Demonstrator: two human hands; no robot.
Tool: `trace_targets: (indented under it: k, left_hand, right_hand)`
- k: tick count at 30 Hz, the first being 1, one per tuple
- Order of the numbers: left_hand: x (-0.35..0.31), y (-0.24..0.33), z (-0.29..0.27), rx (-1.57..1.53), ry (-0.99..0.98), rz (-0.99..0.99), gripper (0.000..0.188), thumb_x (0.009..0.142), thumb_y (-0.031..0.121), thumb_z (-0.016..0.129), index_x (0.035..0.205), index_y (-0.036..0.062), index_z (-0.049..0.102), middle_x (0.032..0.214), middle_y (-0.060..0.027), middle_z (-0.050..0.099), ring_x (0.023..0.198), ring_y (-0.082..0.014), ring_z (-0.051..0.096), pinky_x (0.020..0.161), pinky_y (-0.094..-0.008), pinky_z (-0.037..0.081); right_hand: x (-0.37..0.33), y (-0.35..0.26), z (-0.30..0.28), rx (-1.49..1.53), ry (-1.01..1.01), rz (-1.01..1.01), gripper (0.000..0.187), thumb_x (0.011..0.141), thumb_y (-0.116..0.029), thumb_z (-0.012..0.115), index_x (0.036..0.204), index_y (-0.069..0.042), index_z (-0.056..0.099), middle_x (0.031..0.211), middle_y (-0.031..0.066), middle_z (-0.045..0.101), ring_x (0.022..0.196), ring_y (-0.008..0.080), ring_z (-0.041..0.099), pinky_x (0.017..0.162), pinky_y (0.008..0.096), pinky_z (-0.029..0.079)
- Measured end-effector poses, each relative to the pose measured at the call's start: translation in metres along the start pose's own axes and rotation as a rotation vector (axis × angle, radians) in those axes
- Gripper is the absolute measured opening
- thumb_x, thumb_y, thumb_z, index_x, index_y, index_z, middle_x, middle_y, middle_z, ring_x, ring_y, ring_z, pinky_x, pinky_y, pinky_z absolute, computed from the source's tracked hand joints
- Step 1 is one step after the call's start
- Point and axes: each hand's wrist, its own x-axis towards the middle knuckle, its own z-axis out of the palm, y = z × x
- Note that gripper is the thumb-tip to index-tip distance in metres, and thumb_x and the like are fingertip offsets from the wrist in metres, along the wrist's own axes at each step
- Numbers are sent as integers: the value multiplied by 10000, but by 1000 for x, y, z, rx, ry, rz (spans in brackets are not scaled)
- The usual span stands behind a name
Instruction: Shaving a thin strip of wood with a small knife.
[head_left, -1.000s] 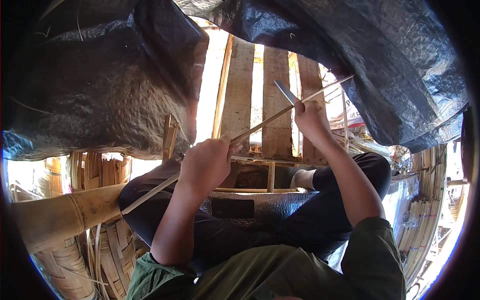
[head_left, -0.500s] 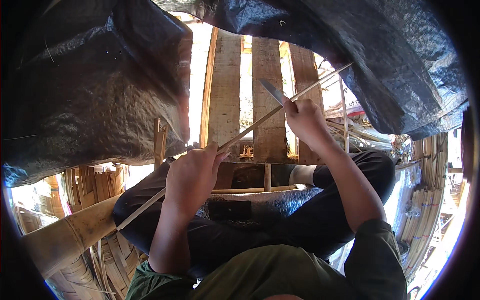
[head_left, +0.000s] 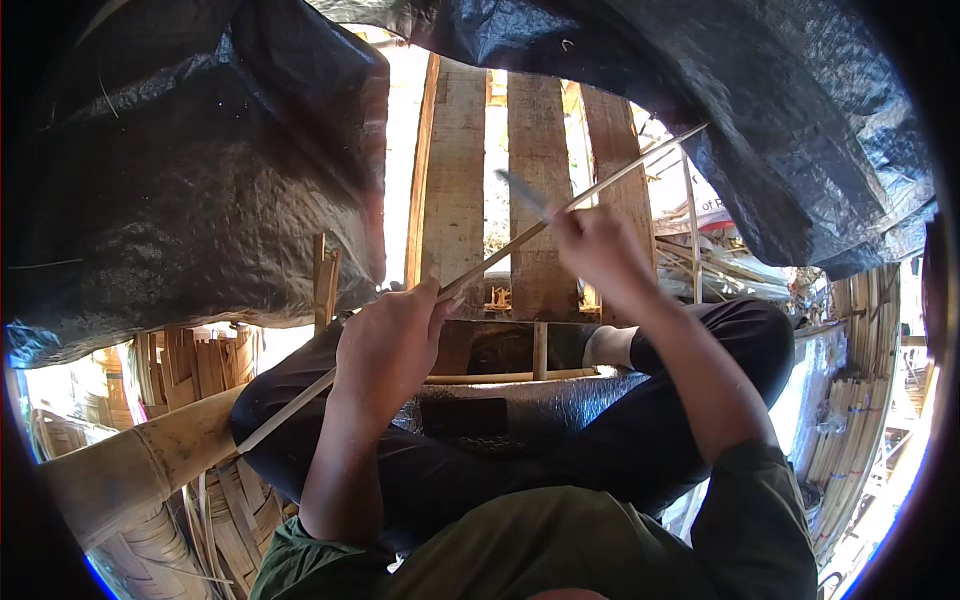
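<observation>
A long thin bamboo strip [head_left: 500, 253] runs slantwise from beside my left knee up to the far right. My left hand [head_left: 388, 338] is closed round its lower part, thumb along the strip. My right hand [head_left: 603, 250], smeared a little by motion, grips a knife [head_left: 524, 192]. Its blade points to the far left and crosses the strip close to my fist. The knife's handle is hidden inside the fist. Whether the blade touches the strip, I cannot tell.
Wooden planks [head_left: 455, 180] with bright gaps lie ahead. Dark tarpaulins hang at the left [head_left: 200, 180] and upper right [head_left: 800, 120]. A thick bamboo pole [head_left: 150, 462] lies by my left knee. Bundled thin sticks [head_left: 850, 430] stand at the right, near woven bamboo [head_left: 150, 550] at left.
My right hand has moved a little left and nearer to me along the strip, carrying the knife with it. My left hand and the strip have hardly moved.
</observation>
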Motion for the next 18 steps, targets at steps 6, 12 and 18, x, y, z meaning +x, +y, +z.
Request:
trace_targets:
  k: [6, 12, 18]
  left_hand:
    - [-2, -2, 3, -55, 62, 51, 249, 956, 248, 568, 881, 11, 568, 697, -225, 614, 723, -429, 624, 633, -510, 459]
    - [-7, -5, 1, -65, 80, 57, 253, 946, 253, 579, 865, 15, 561, 700, -234, 613, 751, -437, 622, 666, -527, 454]
    - [-10, -5, 1, -11, 68, 76, 255, 948, 267, 567, 902, 16, 582, 695, -221, 626, 738, -422, 639, 663, -520, 482]
  right_hand:
    - [24, 23, -22, -65, 322, 62, 472, 971, -329, 495, 736, 50, 650, 645, 282, 622, 665, 446, 660, 635, 509, 520]
    - [21, 34, -8, -22, 354, -24, 450, 977, -358, 490, 839, 43, 639, 784, 305, 625, 792, 480, 631, 699, 514, 498]
    - [15, 36, -9, 63, 229, -41, 372, 988, -312, 485, 946, 33, 617, 764, 240, 630, 716, 354, 619, 681, 448, 460]
